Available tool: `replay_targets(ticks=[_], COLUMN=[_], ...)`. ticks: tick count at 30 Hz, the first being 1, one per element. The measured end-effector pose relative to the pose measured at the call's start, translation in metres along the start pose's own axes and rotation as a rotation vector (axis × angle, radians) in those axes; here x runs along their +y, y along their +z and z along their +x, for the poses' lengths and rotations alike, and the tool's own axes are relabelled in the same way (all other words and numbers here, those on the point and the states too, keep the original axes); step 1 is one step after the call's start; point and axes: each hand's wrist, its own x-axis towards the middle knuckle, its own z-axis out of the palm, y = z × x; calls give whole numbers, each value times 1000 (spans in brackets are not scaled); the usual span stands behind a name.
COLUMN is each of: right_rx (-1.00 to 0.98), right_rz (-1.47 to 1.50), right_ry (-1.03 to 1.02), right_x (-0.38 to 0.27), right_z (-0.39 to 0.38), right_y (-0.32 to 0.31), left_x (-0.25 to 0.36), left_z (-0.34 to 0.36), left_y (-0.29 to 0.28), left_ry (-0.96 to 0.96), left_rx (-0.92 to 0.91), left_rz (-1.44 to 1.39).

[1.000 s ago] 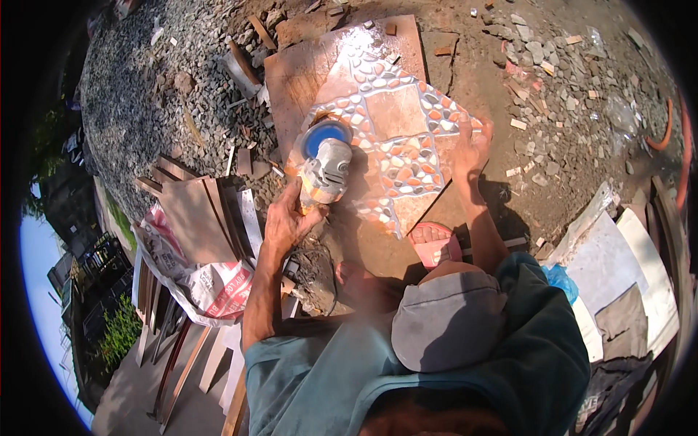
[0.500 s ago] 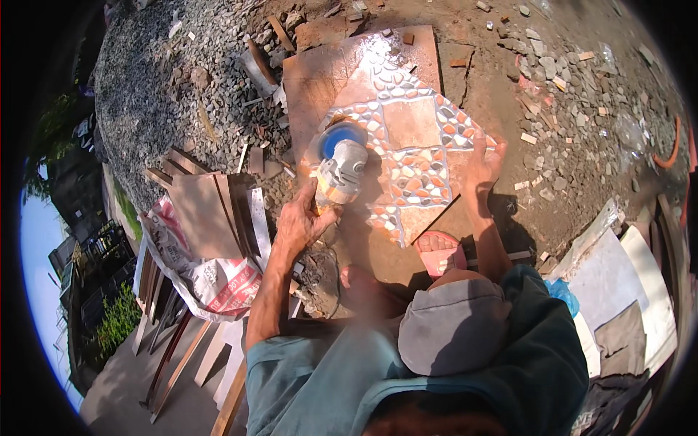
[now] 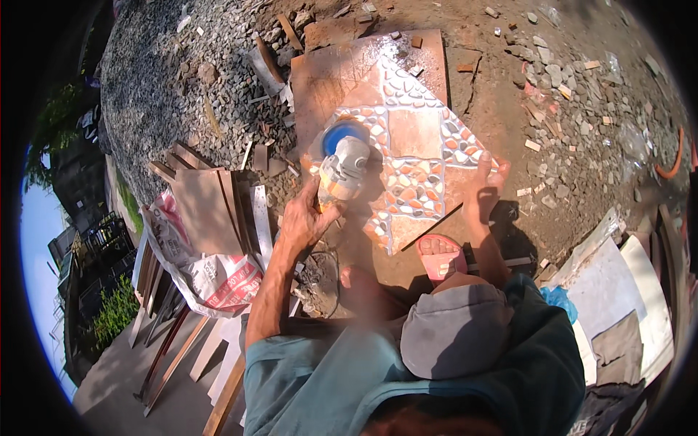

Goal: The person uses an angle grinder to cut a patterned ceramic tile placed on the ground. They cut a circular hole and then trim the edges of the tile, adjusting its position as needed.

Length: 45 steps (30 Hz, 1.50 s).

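My left hand is wrapped around the body of an angle grinder, dusty grey at the head and yellowish at the grip. Its disc has a blue centre and sits over the left part of a pebble-patterned tile. That tile has a dark cut-looking edge toward my foot. At the tile's right corner my right hand grips the edge, thumb on top and the other fingers partly hidden. Beneath the patterned tile lies a plain brown tile or board, dusted white at its far end.
Grey gravel spreads at the far left. Stacked brown tiles and a white-and-red sack stand on the left, with wood strips nearby. Rubble covers the right ground. My sandalled foot is near the tile, and pale sheets lie right.
The patterned tile has turned slightly clockwise, its right corner coming nearer to me along with my right hand. The grinder has stayed almost in place in my left hand.
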Motion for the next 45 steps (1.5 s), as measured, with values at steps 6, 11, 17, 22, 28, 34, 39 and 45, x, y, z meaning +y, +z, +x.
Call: replay_targets(ticks=[6, 11, 17, 22, 28, 34, 39, 45], right_rx=[-3, -32, 65, -100, -851, -480, -429, -409], right_rz=[-61, -175, -180, -648, -265, -364, -417, -299], right_ry=[73, 19, -75, -712, 261, -79, 27, 104], right_x=[2, 18, 55, 132, 59, 25, 12, -2], right_z=[-13, -16, -19, 4, 32, 17, 3, -8], right_y=[-5, -15, -17, -64, -78, -5, -2, -1], left_x=[-16, -10, -19, -22, -13, -17, -3, -27], left_z=[-1, -4, -7, -12, -19, -28, -26, -24], left_y=[1, 1, -8, -34, -52, -45, -30, -1], left_ry=[3, -60, -122, -82, -128, -22, 39, 103], left_rx=[15, 28, 52, 196, 137, 130, 69, -2], left_rz=[45, 0, -26, -112, -345, -264, -35, -41])
